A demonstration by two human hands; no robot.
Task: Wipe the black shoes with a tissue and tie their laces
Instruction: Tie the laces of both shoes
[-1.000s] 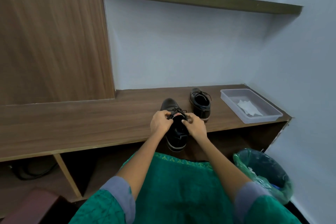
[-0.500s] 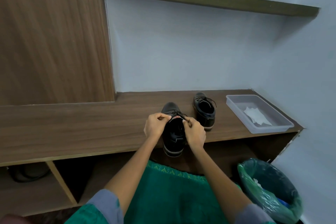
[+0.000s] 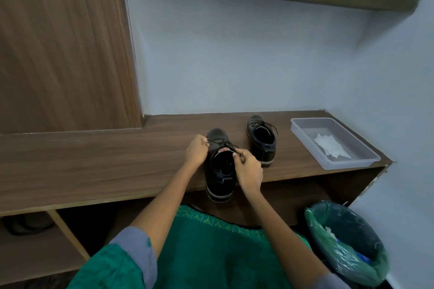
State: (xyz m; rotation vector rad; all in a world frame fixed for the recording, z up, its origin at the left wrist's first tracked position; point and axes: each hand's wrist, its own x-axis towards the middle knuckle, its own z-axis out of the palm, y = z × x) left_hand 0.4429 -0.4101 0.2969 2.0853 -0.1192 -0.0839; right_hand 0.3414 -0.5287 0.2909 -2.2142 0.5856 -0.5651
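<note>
Shoes are the business here, and the near shoe serves as the marker for everything else: a black lace-up standing on the wooden surface, toe toward the wall, its heel poking out past the front edge. Far to its left and lower down, an open shelf under the surface holds something dark that I cannot make out. Directly to the shoe's left, touching its side near the eyelets, is the left hand, fingers curled, pinching a black lace and drawing it out across the top of the shoe. On the shoe's right side, over the collar, the right hand is curled too, thumb and fingers nipping the other end of the lace close to the red tongue label. Just right of the near shoe and a little farther back stands the second shoe, apart from both hands, its laces lying loose. Well to the right again, a clear plastic tray rests on the surface with a white tissue inside. Below the tray, right of the near shoe's heel, stands a bin lined with a green bag.
</note>
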